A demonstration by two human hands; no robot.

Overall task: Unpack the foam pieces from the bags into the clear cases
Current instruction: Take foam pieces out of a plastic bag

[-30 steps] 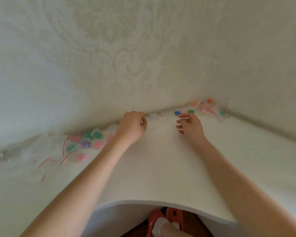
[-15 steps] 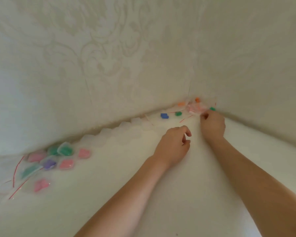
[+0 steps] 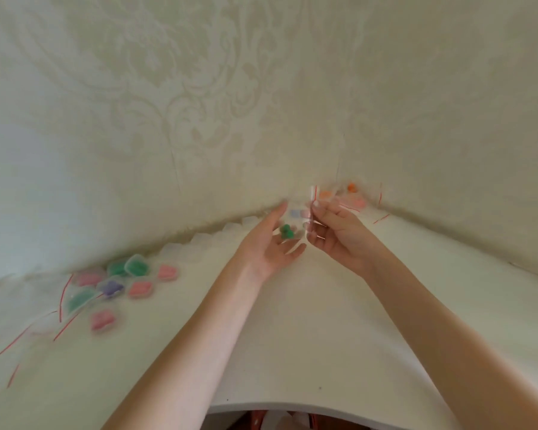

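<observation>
Right hand (image 3: 339, 235) has its fingertips pinched together on the top edge of a small clear bag (image 3: 305, 217), up by the red seal strip, and the bag hangs between the two hands above the white table (image 3: 292, 336). Left hand (image 3: 269, 243) is spread open, palm up, cupped just under it and gripping nothing. A green foam piece (image 3: 287, 231) sits right at those open fingers; motion blur hides whether it is inside the bag or already free. These look feather-light and squashy, and the film thin and slippery, so the sensible hold is at the seal edge, with the foam nipped gently between two fingertips. Outward now: a row of empty clear cases (image 3: 218, 235) lines the wall, filled cases (image 3: 128, 280) with pink, green and purple foam cluster far left beside empty bags (image 3: 38, 333), and more bagged pieces (image 3: 348, 197) wait in the far corner.
</observation>
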